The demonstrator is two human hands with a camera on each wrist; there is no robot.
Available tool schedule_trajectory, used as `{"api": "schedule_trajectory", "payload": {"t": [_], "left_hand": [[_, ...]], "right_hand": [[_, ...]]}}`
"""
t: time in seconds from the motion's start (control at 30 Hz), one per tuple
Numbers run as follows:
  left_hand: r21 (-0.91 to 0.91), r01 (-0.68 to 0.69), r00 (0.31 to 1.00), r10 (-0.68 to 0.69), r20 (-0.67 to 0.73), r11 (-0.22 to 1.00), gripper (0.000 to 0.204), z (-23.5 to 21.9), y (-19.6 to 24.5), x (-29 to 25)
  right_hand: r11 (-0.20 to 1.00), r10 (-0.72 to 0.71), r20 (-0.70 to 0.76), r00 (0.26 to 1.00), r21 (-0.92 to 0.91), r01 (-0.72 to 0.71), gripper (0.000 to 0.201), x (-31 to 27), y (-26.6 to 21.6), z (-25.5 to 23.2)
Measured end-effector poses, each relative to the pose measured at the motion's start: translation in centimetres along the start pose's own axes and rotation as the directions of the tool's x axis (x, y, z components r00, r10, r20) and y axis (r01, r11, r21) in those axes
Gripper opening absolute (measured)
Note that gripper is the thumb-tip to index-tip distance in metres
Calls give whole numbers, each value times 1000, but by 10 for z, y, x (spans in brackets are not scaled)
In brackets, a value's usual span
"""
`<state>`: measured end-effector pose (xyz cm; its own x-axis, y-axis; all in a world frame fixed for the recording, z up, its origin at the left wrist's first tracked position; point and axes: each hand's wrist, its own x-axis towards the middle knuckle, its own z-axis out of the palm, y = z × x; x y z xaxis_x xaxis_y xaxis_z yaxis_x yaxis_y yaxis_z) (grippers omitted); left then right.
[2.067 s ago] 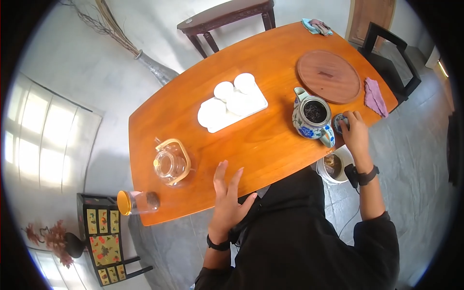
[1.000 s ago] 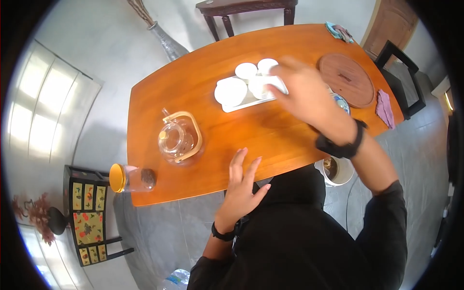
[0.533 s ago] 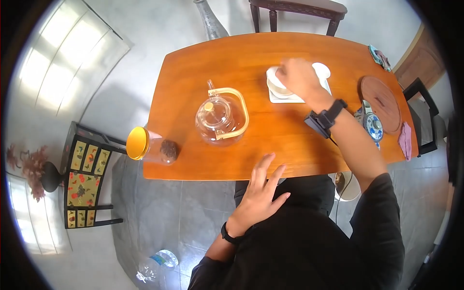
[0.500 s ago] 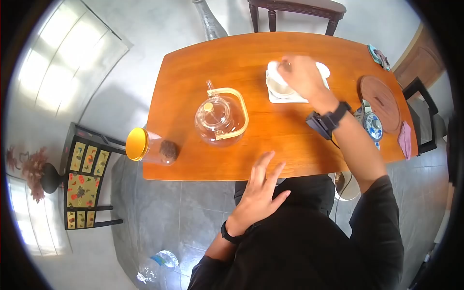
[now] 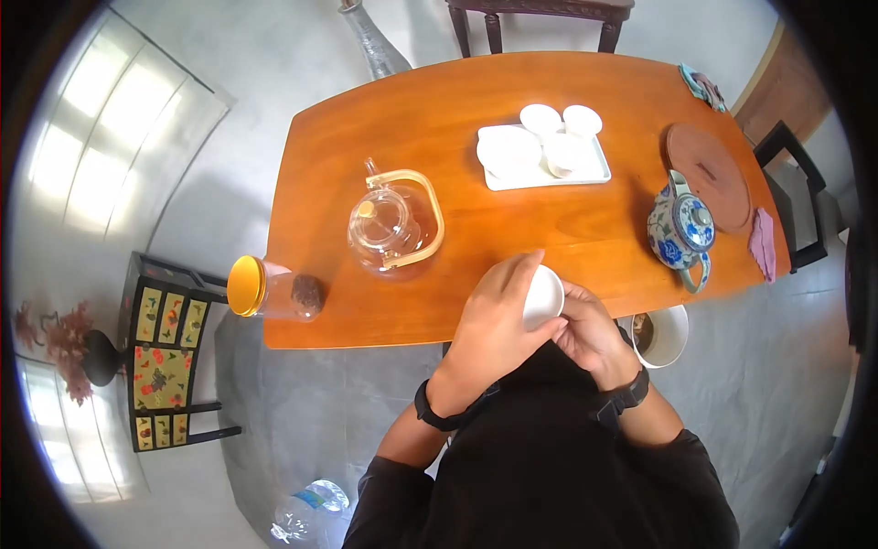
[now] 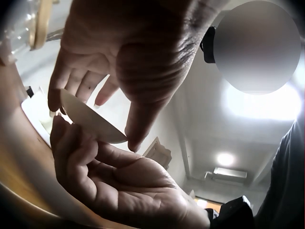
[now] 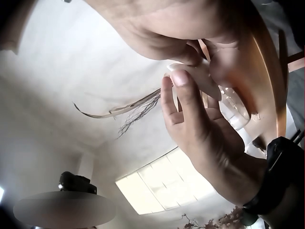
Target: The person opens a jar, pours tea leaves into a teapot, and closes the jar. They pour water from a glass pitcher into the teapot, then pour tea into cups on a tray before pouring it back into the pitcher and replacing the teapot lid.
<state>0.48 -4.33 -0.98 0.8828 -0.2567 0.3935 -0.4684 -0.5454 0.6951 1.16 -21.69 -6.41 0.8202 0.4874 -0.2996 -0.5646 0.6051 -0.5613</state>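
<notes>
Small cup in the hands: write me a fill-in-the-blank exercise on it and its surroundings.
The cup held by the left hand and right hand is coloured ____.
The jar is nearer the ____ hand.
Covering the blue-and-white teapot is its ____.

Missing words: white; left; lid.
</notes>
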Motion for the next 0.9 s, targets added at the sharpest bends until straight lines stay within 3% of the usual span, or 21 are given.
{"api": "schedule_trajectory", "payload": {"t": [0.33,0.53,0.73,0.9], "left_hand": [[49,-4,989,-4,147,999,69,0,-3,-11],[151,-40,990,19,139,988,63,4,-6,-1],[275,-89,988,51,142,957,63,14,-20,10],[299,-27,990,-17,143,954,62,15,-28,10]], "right_hand": [[995,79,-101,992,-50,-85,27,-5,18,-6],[984,50,-134,990,178,-26,28,-30,2,14],[979,32,-95,995,204,-12,33,-32,-3,-8],[973,80,-58,995,222,-65,35,-17,-1,-11]]}}
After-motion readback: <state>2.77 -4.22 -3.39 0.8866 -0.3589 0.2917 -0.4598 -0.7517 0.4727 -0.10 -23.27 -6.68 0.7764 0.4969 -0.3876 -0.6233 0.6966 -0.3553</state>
